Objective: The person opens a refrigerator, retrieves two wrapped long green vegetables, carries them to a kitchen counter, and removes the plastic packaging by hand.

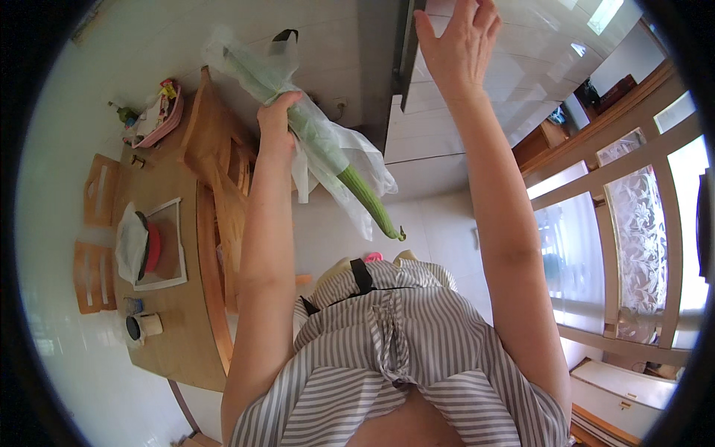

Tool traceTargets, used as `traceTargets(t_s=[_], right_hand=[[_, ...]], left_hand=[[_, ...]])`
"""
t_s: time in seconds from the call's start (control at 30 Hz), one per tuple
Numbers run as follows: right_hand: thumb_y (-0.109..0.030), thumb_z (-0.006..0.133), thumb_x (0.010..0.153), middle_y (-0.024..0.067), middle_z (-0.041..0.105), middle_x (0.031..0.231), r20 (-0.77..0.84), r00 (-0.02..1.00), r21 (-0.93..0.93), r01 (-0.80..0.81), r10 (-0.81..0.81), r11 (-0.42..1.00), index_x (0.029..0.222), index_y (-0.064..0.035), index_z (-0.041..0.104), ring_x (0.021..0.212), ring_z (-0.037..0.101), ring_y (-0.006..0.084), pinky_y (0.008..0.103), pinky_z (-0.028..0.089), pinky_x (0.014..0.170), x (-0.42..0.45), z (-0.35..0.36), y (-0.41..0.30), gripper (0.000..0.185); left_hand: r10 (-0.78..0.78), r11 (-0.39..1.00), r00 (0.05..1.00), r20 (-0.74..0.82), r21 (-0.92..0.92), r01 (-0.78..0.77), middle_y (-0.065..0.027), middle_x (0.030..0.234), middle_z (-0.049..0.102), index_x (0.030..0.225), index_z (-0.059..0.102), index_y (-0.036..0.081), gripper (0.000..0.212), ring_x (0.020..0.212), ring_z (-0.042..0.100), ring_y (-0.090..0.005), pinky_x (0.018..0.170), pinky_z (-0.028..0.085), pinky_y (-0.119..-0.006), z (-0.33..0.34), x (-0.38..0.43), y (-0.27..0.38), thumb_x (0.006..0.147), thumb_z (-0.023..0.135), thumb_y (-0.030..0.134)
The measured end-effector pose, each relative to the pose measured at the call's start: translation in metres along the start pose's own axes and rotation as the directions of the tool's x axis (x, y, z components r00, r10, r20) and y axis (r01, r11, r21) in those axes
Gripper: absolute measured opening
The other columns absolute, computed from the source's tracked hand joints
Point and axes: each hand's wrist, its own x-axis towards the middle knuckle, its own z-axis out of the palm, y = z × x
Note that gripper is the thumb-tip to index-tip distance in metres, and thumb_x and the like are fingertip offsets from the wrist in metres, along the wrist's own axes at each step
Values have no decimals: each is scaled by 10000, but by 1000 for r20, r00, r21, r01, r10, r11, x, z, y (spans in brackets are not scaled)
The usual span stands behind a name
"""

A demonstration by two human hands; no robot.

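Observation:
My left hand [279, 120] grips a long green loofah gourd [366, 195] that lies partly inside a translucent plastic bag [318, 139]. The stem end of the gourd sticks out of the bag, tilted down towards me, while loose bag film hangs beside it. My right hand [461, 50] is raised at the top, fingers spread and holding nothing, in front of the glossy pale front of a tall appliance or cabinet [424, 128]. Whether its fingertips touch the dark vertical edge beside it, I cannot tell.
On the left stands a wooden table [184, 341] with a pink basket [162, 125], a covered red bowl [152, 246] and a mug [149, 325]. Wooden chairs [100, 279] are around it, one close to my left forearm. A framed glass partition [600, 190] is on the right.

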Motion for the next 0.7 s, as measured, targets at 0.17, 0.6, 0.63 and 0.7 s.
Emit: traceTargets(t_s=[0.17, 0.6, 0.63, 0.7], right_hand=[[-14, 621, 694, 205, 283, 1373, 169, 985, 71, 12, -24, 997, 1355, -53, 289, 1263, 270, 389, 439, 285, 1038, -7, 25, 24, 741], [-120, 609, 814, 111, 606, 1041, 676, 678, 154, -513, 289, 844, 1103, -93, 592, 875, 589, 222, 325, 476, 724, -72, 11, 34, 291], [-159, 587, 850, 101, 640, 943, 709, 670, 305, -571, 218, 762, 1112, -84, 597, 812, 596, 168, 298, 475, 672, -96, 6, 37, 273], [-288, 522, 915, 81, 634, 1036, 860, 437, 250, -811, 263, 529, 1156, -55, 570, 891, 567, 135, 292, 458, 763, -120, -18, 20, 338]], left_hand=[[-90, 994, 996, -8, -58, 89, -84, 914, 542, 979, 548, 3, 348, 850, 539, -231, 746, 451, -371, -1, 16, -10, 651, 664, 1], [-3, 997, 999, -47, -75, -1, -85, 1070, 523, 1109, 499, 10, 412, 995, 496, -205, 897, 391, -341, 20, -54, -96, 708, 582, 61], [82, 996, 987, 138, 27, -87, -96, 1115, 512, 1150, 471, -2, 444, 1010, 495, -205, 915, 385, -341, 1, -61, -124, 720, 574, 43], [232, 949, 892, 387, 112, -295, -116, 1183, 490, 1217, 417, -23, 510, 1040, 490, -213, 944, 371, -346, -12, -85, -159, 732, 572, 14]])
